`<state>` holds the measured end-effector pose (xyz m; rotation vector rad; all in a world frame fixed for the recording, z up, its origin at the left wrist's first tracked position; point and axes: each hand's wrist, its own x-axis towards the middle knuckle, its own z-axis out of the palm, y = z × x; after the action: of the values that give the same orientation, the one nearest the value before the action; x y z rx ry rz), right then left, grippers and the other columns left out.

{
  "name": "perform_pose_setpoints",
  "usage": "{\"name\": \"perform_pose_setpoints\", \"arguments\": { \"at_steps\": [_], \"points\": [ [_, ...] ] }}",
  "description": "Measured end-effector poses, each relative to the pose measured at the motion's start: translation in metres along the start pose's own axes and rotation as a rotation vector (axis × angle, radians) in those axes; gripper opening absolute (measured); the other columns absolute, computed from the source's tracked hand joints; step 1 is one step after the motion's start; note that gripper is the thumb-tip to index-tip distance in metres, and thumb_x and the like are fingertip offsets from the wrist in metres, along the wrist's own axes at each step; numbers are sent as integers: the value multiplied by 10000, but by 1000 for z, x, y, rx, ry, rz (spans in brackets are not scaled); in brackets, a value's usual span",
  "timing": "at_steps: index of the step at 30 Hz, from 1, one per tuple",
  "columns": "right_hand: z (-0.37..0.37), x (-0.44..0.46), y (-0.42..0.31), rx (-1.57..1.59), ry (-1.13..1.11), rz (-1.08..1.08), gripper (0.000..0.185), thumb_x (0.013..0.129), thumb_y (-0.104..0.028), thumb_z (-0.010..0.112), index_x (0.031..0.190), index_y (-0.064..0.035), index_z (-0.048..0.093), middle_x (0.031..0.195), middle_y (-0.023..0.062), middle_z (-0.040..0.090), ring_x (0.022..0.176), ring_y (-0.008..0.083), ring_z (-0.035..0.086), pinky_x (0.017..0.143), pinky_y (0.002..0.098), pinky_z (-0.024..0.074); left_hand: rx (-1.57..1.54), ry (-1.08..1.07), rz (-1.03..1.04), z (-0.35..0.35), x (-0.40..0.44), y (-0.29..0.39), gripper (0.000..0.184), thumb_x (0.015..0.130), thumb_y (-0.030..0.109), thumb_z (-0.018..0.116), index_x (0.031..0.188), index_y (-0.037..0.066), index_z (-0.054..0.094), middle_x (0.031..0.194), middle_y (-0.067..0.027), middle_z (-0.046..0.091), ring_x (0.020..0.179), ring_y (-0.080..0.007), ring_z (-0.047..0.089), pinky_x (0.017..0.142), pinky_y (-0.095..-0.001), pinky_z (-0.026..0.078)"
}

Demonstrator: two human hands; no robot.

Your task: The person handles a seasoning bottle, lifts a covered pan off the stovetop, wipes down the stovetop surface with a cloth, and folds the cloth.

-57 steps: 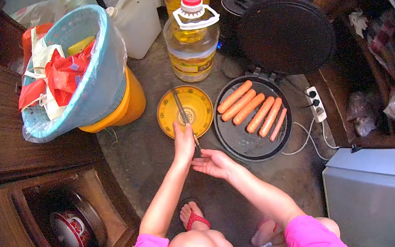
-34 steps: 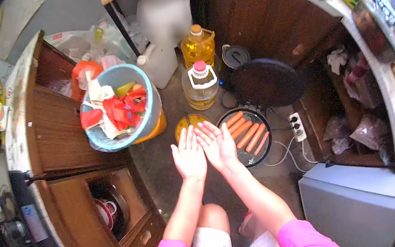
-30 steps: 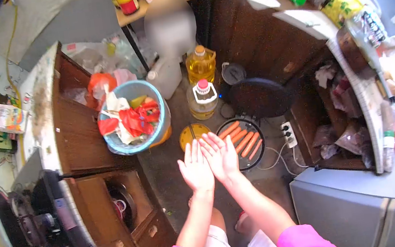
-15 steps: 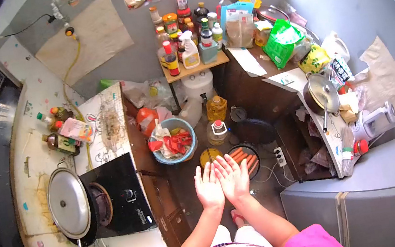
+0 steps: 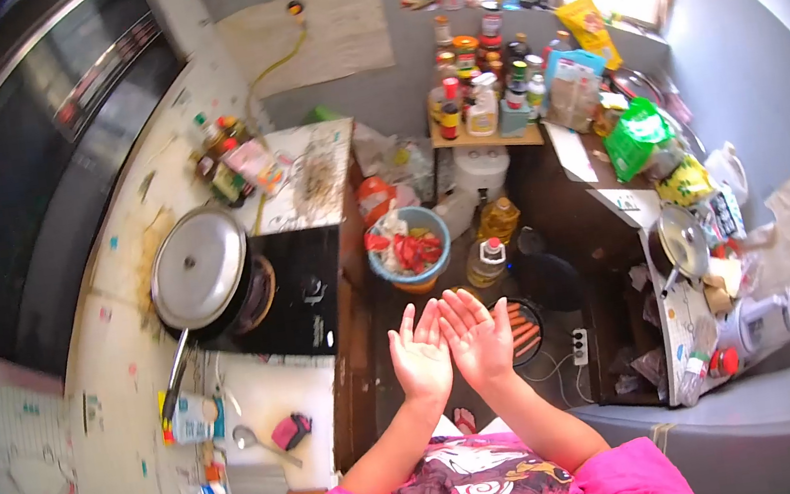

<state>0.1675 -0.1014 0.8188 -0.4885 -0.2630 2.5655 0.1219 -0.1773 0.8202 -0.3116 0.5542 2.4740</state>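
Note:
My left hand (image 5: 422, 359) and my right hand (image 5: 478, 338) are held out side by side, palms up, with fingers stretched and nothing in them. Their inner edges touch or nearly touch. Behind the right fingertips, lower down on the floor, several sausage-like orange-brown sticks (image 5: 524, 327) lie in a dark round pan, partly hidden by that hand. Beyond my fingertips stands a clear jug with a red cap (image 5: 487, 264). A blue bucket (image 5: 437, 224) with red and white waste in it sits to the left of the jug.
On the left, a lidded pan (image 5: 200, 259) sits at the black cooktop (image 5: 295, 312), its handle pointing toward me. A ladle (image 5: 248, 435) lies on the counter. Bottles crowd a small wooden shelf (image 5: 523, 135) ahead. At right are a lidded pot (image 5: 683, 242) and a power strip (image 5: 580, 347).
The view has turned left, so the room's things appear farther right and more of the left counter shows. My hands remain open and palms up, with the fingers slightly more spread.

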Motion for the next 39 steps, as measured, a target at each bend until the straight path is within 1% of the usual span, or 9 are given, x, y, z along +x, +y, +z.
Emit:
{"name": "perform_pose_setpoints", "arguments": {
  "at_steps": [3, 7, 10, 16, 18, 25, 30, 35, 39],
  "points": [
    [0, -21, 17, -42, -53, 117, 645, 926, -547, 344, 1245, 4, 450, 1326, 187, 452, 1249, 297, 412, 1062, 407, 310, -50, 12, 59, -17, -28, 18, 577, 963, 447, 262, 1380, 48, 277, 1381, -235, 359, 1294, -306, 347, 1094, -410, 248],
    [5, -41, 50, -101, -98, 285, 653, 926, -545, 344, 1264, 6, 437, 1330, 184, 451, 1252, 296, 410, 1064, 405, 307, -80, 44, 220, -36, -64, 42, 597, 965, 460, 250, 1408, 60, 231, 1396, -225, 341, 1316, -299, 316, 1104, -398, 235],
    [14, -54, 74, -136, -143, 425, 645, 940, -535, 312, 1269, 7, 433, 1337, 174, 445, 1247, 282, 413, 1065, 395, 298, -122, 109, 333, -45, -89, 62, 596, 966, 461, 240, 1413, 68, 226, 1403, -222, 333, 1317, -292, 316, 1105, -393, 231],
    [22, -74, 127, -242, -212, 639, 663, 926, -548, 341, 1286, 5, 414, 1352, 173, 427, 1263, 296, 388, 1072, 411, 282, -195, 236, 525, -71, -127, 99, 594, 966, 470, 225, 1410, 75, 242, 1383, -207, 380, 1296, -268, 349, 1090, -377, 249],
    [23, -81, 147, -278, -215, 699, 658, 921, -550, 348, 1267, 3, 435, 1343, 174, 440, 1261, 306, 394, 1063, 417, 298, -205, 266, 552, -82, -139, 112, 603, 967, 487, 223, 1416, 85, 241, 1405, -185, 357, 1316, -257, 316, 1098, -366, 215],
    [33, -120, 225, -359, -287, 916, 651, 932, -530, 332, 1291, 8, 401, 1374, 171, 399, 1286, 306, 359, 1072, 414, 280, -255, 356, 722, -127, -188, 164, 601, 969, 489, 198, 1413, 89, 257, 1401, -170, 375, 1304, -242, 340, 1094, -368, 222],
    [42, -152, 283, -402, -316, 1006, 658, 945, -518, 297, 1319, 20, 362, 1389, 175, 379, 1297, 309, 343, 1085, 419, 255, -330, 398, 800, -154, -223, 208, 592, 971, 481, 195, 1407, 86, 261, 1400, -184, 371, 1305, -257, 336, 1097, -379, 215],
    [51, -179, 332, -480, -370, 1069, 651, 956, -497, 280, 1363, 10, 307, 1425, 174, 323, 1317, 303, 312, 1092, 413, 238, -349, 375, 860, -186, -250, 247, 585, 975, 467, 203, 1405, 74, 257, 1391, -198, 374, 1307, -272, 330, 1098, -386, 211],
    [54, -196, 365, -479, -373, 1077, 619, 960, -486, 289, 1339, 0, 335, 1425, 162, 317, 1320, 293, 303, 1100, 412, 222, -348, 387, 864, -206, -264, 274, 578, 978, 451, 212, 1403, 62, 256, 1383, -204, 377, 1307, -283, 329, 1097, -389, 211]
  ]
}}
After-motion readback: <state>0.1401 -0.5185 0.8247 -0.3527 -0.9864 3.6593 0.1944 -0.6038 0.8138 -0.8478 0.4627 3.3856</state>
